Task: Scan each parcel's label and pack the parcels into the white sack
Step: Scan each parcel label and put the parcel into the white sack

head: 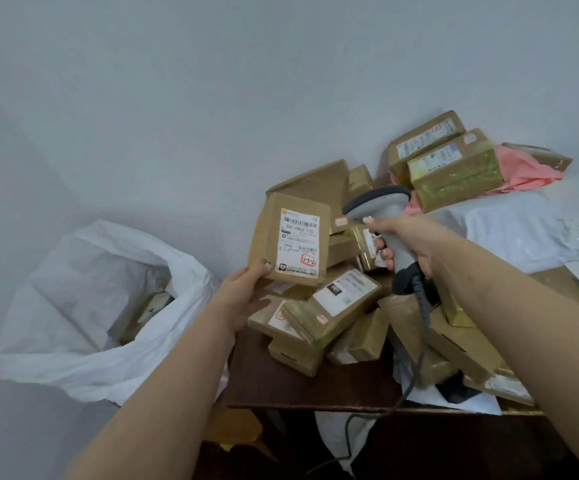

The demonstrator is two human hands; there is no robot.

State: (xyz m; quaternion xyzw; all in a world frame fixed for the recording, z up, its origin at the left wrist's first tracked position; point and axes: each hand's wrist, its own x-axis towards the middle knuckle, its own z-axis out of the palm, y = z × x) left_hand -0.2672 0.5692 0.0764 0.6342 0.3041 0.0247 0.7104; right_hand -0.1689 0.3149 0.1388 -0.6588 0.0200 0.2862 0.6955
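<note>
Head view. Left hand (246, 296): gripped a flat brown parcel (289, 239) by its lower left corner, thumb on the front face, fingers behind; parcel held upright above the heap, its white label (298, 241) facing the camera and near the scanner's head. Right hand (407, 239): closed round the handle of a grey scanner (381, 216), head pointed left toward that label, cable (419, 327) trailing down over the worktop's front edge.

Held parcel, handling (judged): small taped cardboard, stiff, probably light, since a one-corner pinch carried it; tape may be slick, so a hold across an edge with fingers well behind should serve better for the carry to the sack.

Heap of parcels (343, 317): many brown taped boxes, tumbled against each other on the dark worktop (301, 386), most labelled; likely to shift if one is drawn from beneath.

White sack (83, 306): stood left of the worktop, just beside it, mouth open and slumped; a few brown parcels showed inside, number not discernible.

Also present: pink bag (527, 171) and a white plastic-wrapped bundle (509, 226), rear right.
</note>
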